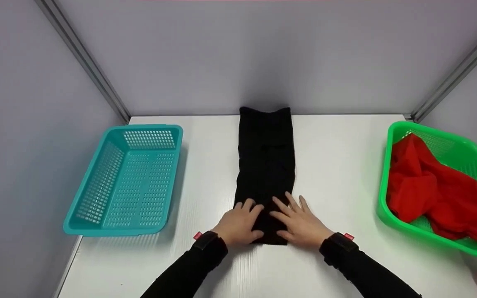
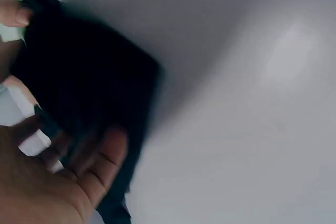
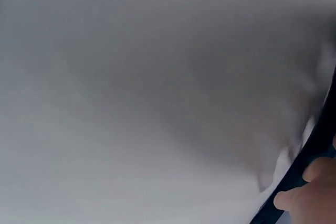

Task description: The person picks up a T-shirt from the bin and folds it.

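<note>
A black garment [image 1: 265,165], its kind not plain from these views, lies as a long narrow strip across the middle of the white table, its far end reaching the back wall. Over its near left edge rests my left hand [image 1: 239,224], fingers loosely bent and pointing away from me. My right hand [image 1: 302,225] spreads its fingers at the near right edge, the fingertips on or beside the fabric. In the left wrist view the cloth [image 2: 94,72] shows dark and blurred beyond the fingers. Only a strip of black fabric [image 3: 320,140] and a few fingertips appear in the right wrist view.
A teal perforated basket [image 1: 176,165] stands on the left of the table [image 1: 338,165]. On the right a green basket [image 1: 383,186] holds a crumpled red garment [image 1: 449,194], part of which hangs over the rim. Grey panels [image 1: 189,58] enclose the table's back and sides.
</note>
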A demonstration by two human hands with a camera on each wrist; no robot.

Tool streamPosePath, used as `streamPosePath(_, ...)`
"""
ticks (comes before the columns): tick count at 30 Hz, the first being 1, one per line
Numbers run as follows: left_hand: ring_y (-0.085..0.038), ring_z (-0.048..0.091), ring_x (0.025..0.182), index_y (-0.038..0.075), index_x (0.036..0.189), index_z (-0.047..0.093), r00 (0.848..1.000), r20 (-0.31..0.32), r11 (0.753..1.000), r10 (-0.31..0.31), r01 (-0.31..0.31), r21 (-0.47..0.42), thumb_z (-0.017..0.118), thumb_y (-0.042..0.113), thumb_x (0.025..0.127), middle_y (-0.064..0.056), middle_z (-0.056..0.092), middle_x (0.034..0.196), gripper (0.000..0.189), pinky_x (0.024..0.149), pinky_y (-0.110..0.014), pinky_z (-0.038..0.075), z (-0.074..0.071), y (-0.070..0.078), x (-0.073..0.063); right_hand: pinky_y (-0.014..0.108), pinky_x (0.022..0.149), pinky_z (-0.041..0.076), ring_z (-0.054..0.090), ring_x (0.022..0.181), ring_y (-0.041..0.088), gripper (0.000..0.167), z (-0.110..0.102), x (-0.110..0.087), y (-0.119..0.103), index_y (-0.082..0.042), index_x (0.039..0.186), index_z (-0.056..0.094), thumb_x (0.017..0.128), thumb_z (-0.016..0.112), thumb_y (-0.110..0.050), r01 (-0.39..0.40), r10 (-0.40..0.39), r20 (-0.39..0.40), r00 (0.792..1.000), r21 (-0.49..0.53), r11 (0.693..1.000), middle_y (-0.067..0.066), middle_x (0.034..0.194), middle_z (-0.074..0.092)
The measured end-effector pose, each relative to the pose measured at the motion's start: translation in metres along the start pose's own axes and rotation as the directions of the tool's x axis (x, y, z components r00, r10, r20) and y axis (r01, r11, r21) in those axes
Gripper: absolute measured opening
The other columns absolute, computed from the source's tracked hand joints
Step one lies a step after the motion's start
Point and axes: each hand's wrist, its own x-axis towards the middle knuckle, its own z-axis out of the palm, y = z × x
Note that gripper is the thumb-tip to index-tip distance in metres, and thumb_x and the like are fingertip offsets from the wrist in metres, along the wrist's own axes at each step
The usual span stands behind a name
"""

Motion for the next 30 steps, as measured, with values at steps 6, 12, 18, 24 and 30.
streamPosePath(6,-0.023,0.050,0.118,0.015,0.142,0.047,0.979,-0.003,0.979,0.203,-0.203,0.029,0.081,0.047,0.080,-0.007,0.045,0.140,0.078,0.099,-0.038,0.048,0.011,-0.025,-0.022,0.071,0.115,0.022,0.019,0.151,0.049,0.058,-0.003,-0.010,0.009,-0.014,0.147,0.052,0.098,0.068,-0.040,-0.016,0.015,-0.033,0.999,-0.040,0.999,0.014,0.167,0.026)
streamPosePath(12,-0.021,0.048,0.099,0.016,0.112,0.054,0.947,-0.138,0.950,0.291,-0.268,0.160,0.073,0.026,0.082,-0.003,0.051,0.118,0.037,0.081,-0.036,0.045,0.020,-0.037,-0.034,0.068,0.113,0.029,0.034,0.145,0.050,0.044,-0.002,-0.013,0.011,-0.014,0.126,0.060,0.089,0.079,-0.026,0.083,-0.111,-0.180,0.977,-0.158,0.984,0.018,0.149,0.046)
streamPosePath(18,-0.016,0.046,0.085,0.014,0.100,0.060,0.846,-0.250,0.862,0.470,-0.380,0.335,0.073,0.014,0.094,0.000,0.056,0.101,0.014,0.072,-0.027,0.045,0.026,-0.042,-0.031,0.055,0.099,0.043,0.057,0.120,0.034,0.018,0.002,-0.014,0.007,-0.017,0.097,0.065,0.091,0.074,-0.031,0.264,-0.327,-0.253,0.910,-0.255,0.930,0.006,0.110,0.059)
streamPosePath(24,-0.014,0.049,0.084,0.013,0.103,0.060,0.850,-0.334,0.903,0.407,-0.321,0.285,0.068,0.001,0.092,0.002,0.056,0.099,0.018,0.065,-0.023,0.047,0.023,-0.036,-0.028,0.064,0.106,0.040,0.058,0.125,0.036,0.050,0.007,-0.021,0.005,-0.015,0.117,0.064,0.083,0.079,-0.048,0.259,-0.307,-0.191,0.932,-0.240,0.936,0.009,0.118,0.058)
streamPosePath(30,-0.015,0.053,0.092,0.012,0.113,0.065,0.793,-0.428,0.901,0.433,-0.395,0.180,0.067,-0.007,0.090,0.000,0.056,0.106,0.029,0.076,-0.023,0.050,0.015,-0.031,-0.021,0.060,0.107,0.043,0.059,0.125,0.037,0.036,0.009,-0.024,0.008,-0.012,0.124,0.062,0.089,0.066,-0.011,0.249,-0.323,-0.211,0.922,-0.313,0.916,0.011,0.120,0.059)
